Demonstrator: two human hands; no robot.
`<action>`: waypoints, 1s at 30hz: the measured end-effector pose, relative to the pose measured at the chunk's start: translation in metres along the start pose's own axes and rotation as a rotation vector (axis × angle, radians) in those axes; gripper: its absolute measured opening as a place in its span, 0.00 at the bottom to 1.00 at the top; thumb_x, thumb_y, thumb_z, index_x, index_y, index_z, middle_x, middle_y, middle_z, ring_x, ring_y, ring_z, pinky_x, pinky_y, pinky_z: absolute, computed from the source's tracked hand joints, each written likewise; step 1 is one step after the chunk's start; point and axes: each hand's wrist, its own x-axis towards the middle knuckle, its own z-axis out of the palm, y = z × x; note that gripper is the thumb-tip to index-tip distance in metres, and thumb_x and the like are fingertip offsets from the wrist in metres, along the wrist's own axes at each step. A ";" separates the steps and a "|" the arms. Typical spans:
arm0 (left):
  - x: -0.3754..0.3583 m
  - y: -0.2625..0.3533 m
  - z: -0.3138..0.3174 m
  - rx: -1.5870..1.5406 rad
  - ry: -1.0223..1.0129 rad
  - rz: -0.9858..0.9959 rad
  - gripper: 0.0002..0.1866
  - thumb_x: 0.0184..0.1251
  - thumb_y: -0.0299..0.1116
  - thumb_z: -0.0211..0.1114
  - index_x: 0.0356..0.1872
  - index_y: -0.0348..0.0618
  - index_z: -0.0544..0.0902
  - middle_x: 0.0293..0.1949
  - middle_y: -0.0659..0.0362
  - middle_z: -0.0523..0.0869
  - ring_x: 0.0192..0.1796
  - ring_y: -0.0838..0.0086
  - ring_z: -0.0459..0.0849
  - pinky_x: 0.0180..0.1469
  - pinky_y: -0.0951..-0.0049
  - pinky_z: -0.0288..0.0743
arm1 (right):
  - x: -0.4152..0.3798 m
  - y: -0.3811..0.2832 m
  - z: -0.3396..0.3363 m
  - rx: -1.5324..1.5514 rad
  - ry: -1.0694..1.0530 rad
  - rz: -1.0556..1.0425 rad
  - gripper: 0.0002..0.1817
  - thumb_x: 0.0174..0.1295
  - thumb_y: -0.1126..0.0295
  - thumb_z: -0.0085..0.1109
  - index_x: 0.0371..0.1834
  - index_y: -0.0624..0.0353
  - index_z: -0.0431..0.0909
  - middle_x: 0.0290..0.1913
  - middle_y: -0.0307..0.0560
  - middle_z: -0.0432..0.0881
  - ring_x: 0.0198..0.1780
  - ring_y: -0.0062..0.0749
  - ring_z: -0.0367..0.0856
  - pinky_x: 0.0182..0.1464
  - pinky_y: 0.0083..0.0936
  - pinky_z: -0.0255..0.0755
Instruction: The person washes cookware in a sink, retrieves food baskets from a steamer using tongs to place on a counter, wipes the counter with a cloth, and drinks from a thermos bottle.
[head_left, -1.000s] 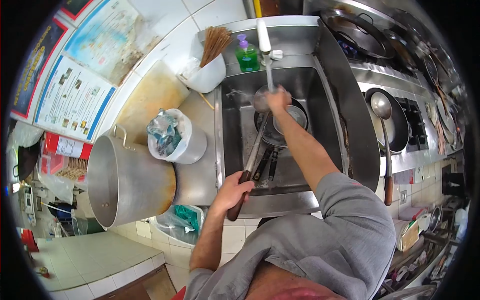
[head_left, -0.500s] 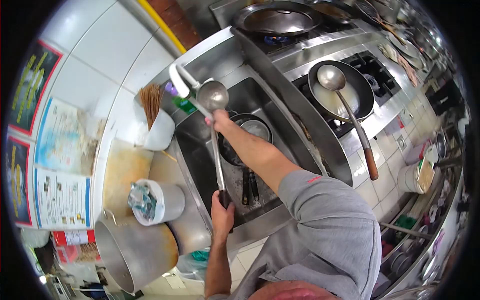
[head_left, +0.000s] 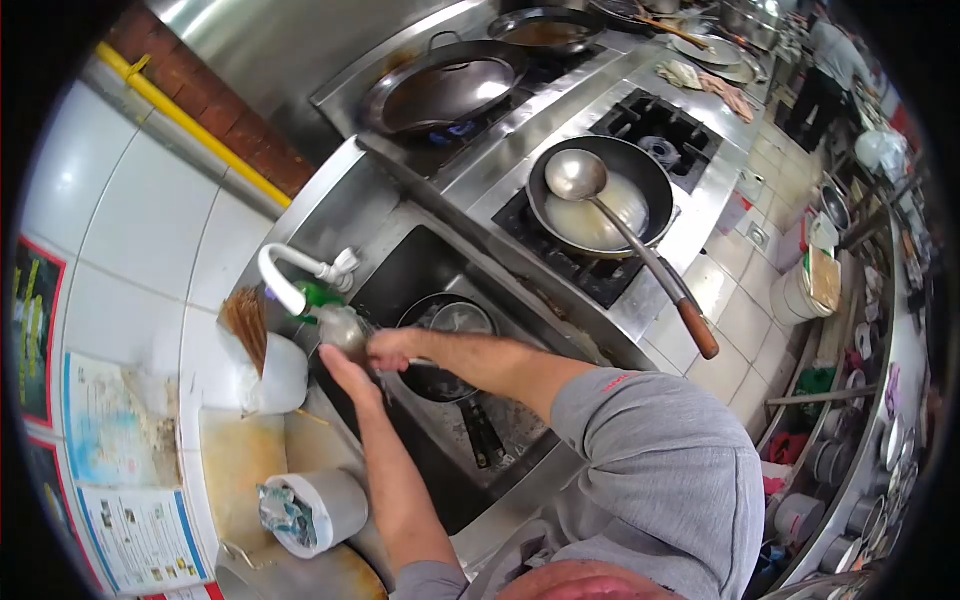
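Observation:
Beneath the white tap point(head_left: 283, 284), a metal ladle's round bowl point(head_left: 343, 328) is held over the sink point(head_left: 420, 268), somewhat blurred. My left hand point(head_left: 348, 372) presses against the bowl from below, fingers around its near side. Right beside it, my right hand point(head_left: 392, 350) is closed in a fist by the ladle's neck. Most of the ladle's handle is hidden behind my hands and arms. A dark frying pan point(head_left: 418, 385) lies in the sink basin, partly covered by my right forearm, with black handles point(head_left: 482, 432) pointing toward me.
A pan point(head_left: 640, 165) with cloudy liquid and another ladle point(head_left: 577, 176) sits on the burner to the right. A large wok point(head_left: 440, 90) stands behind. A twig brush point(head_left: 246, 322), a white bin point(head_left: 340, 508) and a big pot point(head_left: 300, 575) are left. Another person point(head_left: 835, 65) stands far back.
My left hand has moved from the handle's end up to the ladle's bowl, next to my right hand. The ladle has turned, and the view has swung right.

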 end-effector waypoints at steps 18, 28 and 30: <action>-0.054 0.042 0.045 1.214 -0.232 0.974 0.21 0.62 0.36 0.55 0.57 0.48 0.73 0.60 0.52 0.69 0.62 0.49 0.64 0.63 0.52 0.55 | -0.024 0.015 -0.016 0.265 0.087 -0.065 0.16 0.59 0.62 0.41 0.13 0.47 0.64 0.10 0.35 0.59 0.08 0.22 0.54 0.11 0.22 0.47; -0.053 0.019 0.025 0.864 -0.017 0.950 0.06 0.60 0.29 0.58 0.37 0.42 0.74 0.38 0.53 0.74 0.44 0.58 0.71 0.47 0.61 0.63 | -0.008 0.013 -0.002 0.277 0.171 -0.033 0.19 0.62 0.60 0.42 0.12 0.50 0.60 0.09 0.34 0.57 0.07 0.19 0.51 0.10 0.20 0.43; -0.056 0.008 0.021 0.781 -0.048 0.857 0.07 0.60 0.29 0.58 0.38 0.41 0.72 0.40 0.53 0.73 0.45 0.59 0.69 0.49 0.60 0.61 | -0.011 0.008 -0.006 0.334 0.143 -0.025 0.20 0.62 0.58 0.44 0.12 0.49 0.60 0.09 0.34 0.59 0.07 0.19 0.52 0.10 0.19 0.43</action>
